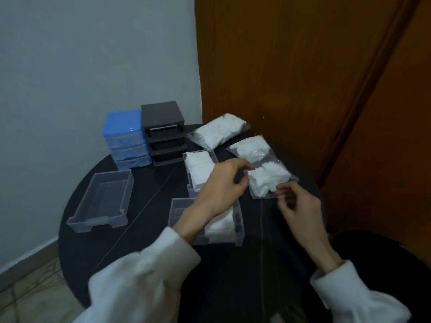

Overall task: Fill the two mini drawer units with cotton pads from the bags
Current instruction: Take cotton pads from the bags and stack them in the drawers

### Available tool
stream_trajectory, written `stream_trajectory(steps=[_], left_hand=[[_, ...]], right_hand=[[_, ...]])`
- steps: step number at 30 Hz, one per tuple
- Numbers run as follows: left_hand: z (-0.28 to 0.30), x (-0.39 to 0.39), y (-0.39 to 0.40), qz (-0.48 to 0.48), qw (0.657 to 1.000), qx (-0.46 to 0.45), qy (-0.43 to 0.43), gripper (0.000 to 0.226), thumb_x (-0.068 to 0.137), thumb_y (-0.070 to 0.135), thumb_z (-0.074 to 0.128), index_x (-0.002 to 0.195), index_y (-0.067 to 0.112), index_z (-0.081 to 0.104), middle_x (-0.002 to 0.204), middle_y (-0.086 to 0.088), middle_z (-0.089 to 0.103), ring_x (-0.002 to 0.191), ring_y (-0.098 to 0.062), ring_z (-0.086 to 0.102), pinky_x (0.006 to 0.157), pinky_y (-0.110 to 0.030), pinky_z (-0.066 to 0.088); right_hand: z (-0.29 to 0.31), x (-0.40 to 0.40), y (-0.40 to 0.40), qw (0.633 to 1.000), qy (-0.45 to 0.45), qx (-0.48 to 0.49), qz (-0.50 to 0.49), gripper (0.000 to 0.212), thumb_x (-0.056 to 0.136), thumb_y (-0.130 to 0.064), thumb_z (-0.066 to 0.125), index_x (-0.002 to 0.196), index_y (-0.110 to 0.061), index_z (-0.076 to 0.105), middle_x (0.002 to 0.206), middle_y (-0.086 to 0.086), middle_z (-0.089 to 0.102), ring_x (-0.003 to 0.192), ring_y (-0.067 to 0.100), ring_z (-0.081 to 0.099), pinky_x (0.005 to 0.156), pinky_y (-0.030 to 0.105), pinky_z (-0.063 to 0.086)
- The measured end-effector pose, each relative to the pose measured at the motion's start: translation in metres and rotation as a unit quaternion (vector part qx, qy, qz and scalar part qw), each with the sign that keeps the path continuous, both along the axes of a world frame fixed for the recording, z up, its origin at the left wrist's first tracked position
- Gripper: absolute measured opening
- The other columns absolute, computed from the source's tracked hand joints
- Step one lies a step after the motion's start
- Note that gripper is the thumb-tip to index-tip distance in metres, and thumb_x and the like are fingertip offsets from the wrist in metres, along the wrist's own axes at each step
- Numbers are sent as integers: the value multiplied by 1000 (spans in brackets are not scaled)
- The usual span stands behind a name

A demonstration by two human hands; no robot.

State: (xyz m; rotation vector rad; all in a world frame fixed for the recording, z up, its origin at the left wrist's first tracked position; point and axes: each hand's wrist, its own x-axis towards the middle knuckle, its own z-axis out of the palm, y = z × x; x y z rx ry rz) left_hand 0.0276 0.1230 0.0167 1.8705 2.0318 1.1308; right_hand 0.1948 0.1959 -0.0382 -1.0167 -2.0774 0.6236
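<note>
**Both hands at the nearest bag of pads**

Head view: the left hand (224, 183) and right hand (296, 206) pinch the edges of the nearest bag (270, 180), just right of the pad-filled drawer (200, 169). Tugging unevenly could tear the thin plastic and scatter pads across the round table (144, 241).
</note>
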Motion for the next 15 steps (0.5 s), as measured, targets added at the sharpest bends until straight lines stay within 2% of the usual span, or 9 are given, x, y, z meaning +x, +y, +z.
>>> stream_trajectory(steps=[3, 6, 10, 15], left_hand=[[-9, 15, 26, -9, 999, -49, 19, 40, 87, 15, 61, 126, 17, 54, 129, -4, 55, 114, -15, 52, 93, -21, 38], [-21, 22, 40, -15, 996, -80, 36, 51, 86, 14, 63, 134, 14, 47, 138, -6, 48, 129, -19, 39, 101, -20, 28], [-29, 23, 44, -3, 996, -86, 21, 47, 84, 11, 64, 130, 12, 51, 133, -6, 52, 125, -19, 43, 96, -15, 28], [-28, 22, 44, 4, 997, -81, -4, 41, 87, 9, 61, 127, 11, 54, 132, -6, 55, 121, -15, 49, 93, -9, 28]], right_hand=[[-6, -3, 13, 999, 16, -38, 8, 25, 82, 1, 62, 94, -21, 59, 89, 1, 64, 75, 3, 58, 68, 5, 43], [-10, -9, 19, 997, 37, -68, 8, 21, 82, -1, 64, 97, -15, 63, 86, 2, 66, 71, 1, 58, 66, 5, 44], [-11, -16, 22, 994, 58, -87, 4, 18, 81, -13, 71, 95, -20, 61, 78, -8, 61, 69, -3, 57, 64, 4, 44], [-12, -23, 28, 994, 80, -78, 2, 10, 83, -13, 70, 89, -18, 65, 70, -7, 60, 61, -3, 55, 59, 4, 43]])
